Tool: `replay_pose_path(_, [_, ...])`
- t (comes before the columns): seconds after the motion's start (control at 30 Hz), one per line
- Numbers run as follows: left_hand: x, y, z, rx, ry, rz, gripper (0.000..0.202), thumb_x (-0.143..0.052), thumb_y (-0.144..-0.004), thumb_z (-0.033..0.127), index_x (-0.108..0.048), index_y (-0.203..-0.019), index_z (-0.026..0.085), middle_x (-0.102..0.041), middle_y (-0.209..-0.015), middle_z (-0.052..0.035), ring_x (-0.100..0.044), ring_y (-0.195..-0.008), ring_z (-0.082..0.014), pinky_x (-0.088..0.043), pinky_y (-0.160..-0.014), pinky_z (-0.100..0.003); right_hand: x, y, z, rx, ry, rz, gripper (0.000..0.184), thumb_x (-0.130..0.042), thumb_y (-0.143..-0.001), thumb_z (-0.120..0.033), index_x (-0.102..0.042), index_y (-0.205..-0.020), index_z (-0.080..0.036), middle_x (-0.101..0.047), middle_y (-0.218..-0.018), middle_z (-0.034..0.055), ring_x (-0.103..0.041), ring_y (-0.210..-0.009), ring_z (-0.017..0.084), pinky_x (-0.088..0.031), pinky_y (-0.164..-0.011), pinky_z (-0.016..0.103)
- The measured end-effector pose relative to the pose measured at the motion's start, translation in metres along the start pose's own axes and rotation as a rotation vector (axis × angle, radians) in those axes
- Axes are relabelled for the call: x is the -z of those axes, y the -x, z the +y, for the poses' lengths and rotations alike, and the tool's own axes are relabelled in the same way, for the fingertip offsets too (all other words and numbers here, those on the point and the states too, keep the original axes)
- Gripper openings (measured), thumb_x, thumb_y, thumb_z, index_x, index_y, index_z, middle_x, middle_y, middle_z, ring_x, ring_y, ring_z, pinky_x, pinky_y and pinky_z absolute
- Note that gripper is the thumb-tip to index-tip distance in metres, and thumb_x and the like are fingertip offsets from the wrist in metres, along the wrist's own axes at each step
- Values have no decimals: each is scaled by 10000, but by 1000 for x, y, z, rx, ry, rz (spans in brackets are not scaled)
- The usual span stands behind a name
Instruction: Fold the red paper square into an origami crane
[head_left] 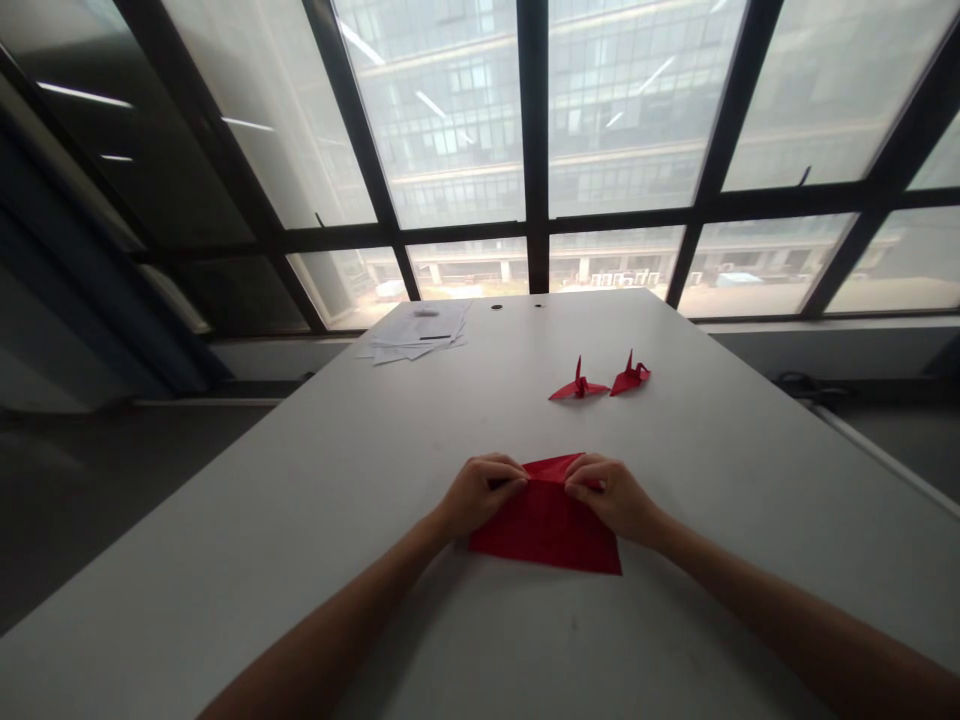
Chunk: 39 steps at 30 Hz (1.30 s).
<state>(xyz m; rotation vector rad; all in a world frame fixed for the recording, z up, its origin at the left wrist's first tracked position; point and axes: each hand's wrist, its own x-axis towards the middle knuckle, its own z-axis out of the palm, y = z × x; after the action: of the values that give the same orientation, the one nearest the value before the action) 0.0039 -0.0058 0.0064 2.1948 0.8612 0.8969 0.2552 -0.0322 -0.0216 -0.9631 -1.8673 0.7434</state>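
A sheet of red paper (pixel 545 530) is held low over the near middle of the white table, with a crease running across its upper part between my hands. My left hand (pixel 484 492) pinches the paper at the left end of that crease, thumb against fingers. At the right end my right hand (pixel 606 493) pinches it in the same way. Beyond my hands, two folded red paper cranes stand side by side: the left crane (pixel 579 387) has its wings spread wide, and the right crane (pixel 630 375) sits close by it.
Several loose white papers (pixel 412 335) lie at the table's far left, with a dark pen-like stick (pixel 435 337) on them. The white table (pixel 300 520) reaches toward tall windows with dark frames (pixel 534 150). A blue curtain (pixel 90 270) hangs at the left.
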Motion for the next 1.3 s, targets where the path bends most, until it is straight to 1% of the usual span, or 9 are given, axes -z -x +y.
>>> replay_pose_path(0.23, [-2, 1, 2, 15, -23, 50, 153, -638, -918, 239, -788, -908, 209, -741, -916, -50, -670, -836, -176, -523, -793, -287, 1, 1, -2, -30, -53, 34, 124, -674, -874, -226, -758, -784, -211, -715, -881, 54, -648, -838, 193, -511, -800, 330])
replay_pose_path(0.43, [-11, 3, 12, 15, -2, 149, 165, -640, -924, 278, -784, -994, 236, -733, -982, -65, -678, -881, -188, -544, -807, -299, -4, 1, -8, -40, -118, 170, 116, -684, -881, -280, -762, -819, -222, -699, -901, 57, -647, -838, 193, -524, -741, 311])
replay_pose_path(0.57, [-19, 5, 21, 23, -36, 188, 110, -672, -899, 247, -764, -958, 227, -745, -959, -48, -689, -855, -185, -553, -791, -299, -7, 3, -14, -14, -139, 241, 105, -678, -888, -277, -749, -828, -228, -688, -871, 51, -643, -812, 192, -532, -712, 312])
replay_pose_path(0.63, [-21, 6, 24, -17, -105, 204, 77, -669, -898, 220, -738, -930, 229, -748, -971, -36, -693, -889, -188, -547, -840, -318, -8, 4, -16, 18, -132, 260, 93, -675, -891, -266, -742, -835, -233, -683, -875, 50, -643, -812, 194, -542, -713, 319])
replay_pose_path(0.73, [-21, 7, 25, -108, -212, 215, 77, -616, -937, 216, -691, -940, 231, -741, -1083, -38, -669, -1073, -209, -505, -971, -370, -9, 5, -19, 120, -81, 301, 73, -677, -887, -231, -738, -847, -241, -687, -906, 55, -648, -851, 205, -558, -762, 350])
replay_pose_path(0.93, [-16, 7, 20, -196, -419, 85, 157, -463, -1025, 239, -615, -1062, 221, -637, -1341, -68, -536, -1315, -230, -433, -1081, -428, -5, 5, -19, 293, 46, 295, 147, -616, -913, -153, -720, -949, -249, -707, -1034, 62, -649, -1032, 227, -537, -926, 412])
replay_pose_path(1.13, [-13, 7, 18, -118, -502, -199, 184, -419, -1033, 236, -594, -1092, 234, -619, -1354, -75, -467, -1374, -268, -374, -1118, -455, -2, 5, -10, 218, 200, 94, 184, -566, -933, -150, -713, -969, -254, -707, -1141, 52, -620, -1142, 228, -468, -1052, 442])
replay_pose_path(1.23, [-10, 8, 20, -62, -429, -252, 133, -486, -1000, 287, -591, -1058, 230, -638, -1294, -81, -506, -1325, -278, -394, -1088, -421, 0, 6, -8, 192, 220, -8, 203, -547, -943, -148, -718, -967, -254, -716, -1148, 48, -646, -1097, 218, -488, -1028, 424])
replay_pose_path(1.3, [-6, 8, 20, -10, -358, -236, 178, -495, -986, 367, -589, -1027, 222, -682, -1145, -68, -614, -1141, -265, -452, -999, -391, 2, 5, -7, 197, 230, -22, 205, -541, -949, -152, -721, -957, -251, -719, -1150, 54, -646, -1106, 224, -487, -1027, 429])
